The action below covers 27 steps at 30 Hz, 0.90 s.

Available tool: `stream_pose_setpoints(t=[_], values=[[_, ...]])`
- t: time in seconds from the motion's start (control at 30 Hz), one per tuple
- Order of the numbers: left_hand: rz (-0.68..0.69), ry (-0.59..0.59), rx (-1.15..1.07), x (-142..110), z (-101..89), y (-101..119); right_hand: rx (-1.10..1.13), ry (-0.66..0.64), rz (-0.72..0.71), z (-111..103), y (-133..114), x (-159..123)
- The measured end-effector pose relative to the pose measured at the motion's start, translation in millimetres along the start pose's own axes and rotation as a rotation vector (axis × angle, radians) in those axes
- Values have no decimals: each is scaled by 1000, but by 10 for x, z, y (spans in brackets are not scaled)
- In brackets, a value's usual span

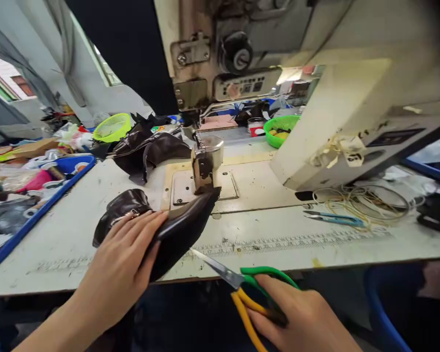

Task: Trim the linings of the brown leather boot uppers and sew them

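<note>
My left hand grips a dark brown leather piece, thumb on the near side and fingers over the top. The piece lies across the table's front part, with a gathered section and a small metal trim to the left of my fingers. In my right hand is a pair of scissors with one green and one yellow handle. Their blades look closed and point up and left, just right of the leather's lower edge. The sewing machine's post stands behind the leather's far tip.
The sewing machine head overhangs the table. Blue thread snips and coiled cord lie at right. More brown leather sits behind left, near a lime basket. A blue tray borders the left, and a green basket stands behind.
</note>
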State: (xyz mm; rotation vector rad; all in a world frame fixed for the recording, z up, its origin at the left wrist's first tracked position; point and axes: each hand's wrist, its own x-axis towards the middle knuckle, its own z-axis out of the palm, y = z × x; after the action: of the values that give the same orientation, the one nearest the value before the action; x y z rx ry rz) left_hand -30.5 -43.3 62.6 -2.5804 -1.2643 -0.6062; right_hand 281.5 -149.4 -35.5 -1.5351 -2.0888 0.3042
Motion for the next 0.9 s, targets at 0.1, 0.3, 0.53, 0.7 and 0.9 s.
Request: stream_pose_setpoints(t=[0.1, 0.3, 0.53, 0.7, 0.9], values=[[-78, -34, -60, 180, -49, 61, -60, -47, -14, -15, -325, 380], [-155, -457, -333, 580, 252, -51, -278, -200, 117, -13, -666, 912], [66, -79, -364, 390, 326, -67, -281, -355, 308, -25, -522, 896], [291, -170, 53, 245, 576, 35, -270, -318, 269, -71, -370, 782], [272, -218, 88, 355, 651, 89, -260, -136, 125, -182, -106, 459]])
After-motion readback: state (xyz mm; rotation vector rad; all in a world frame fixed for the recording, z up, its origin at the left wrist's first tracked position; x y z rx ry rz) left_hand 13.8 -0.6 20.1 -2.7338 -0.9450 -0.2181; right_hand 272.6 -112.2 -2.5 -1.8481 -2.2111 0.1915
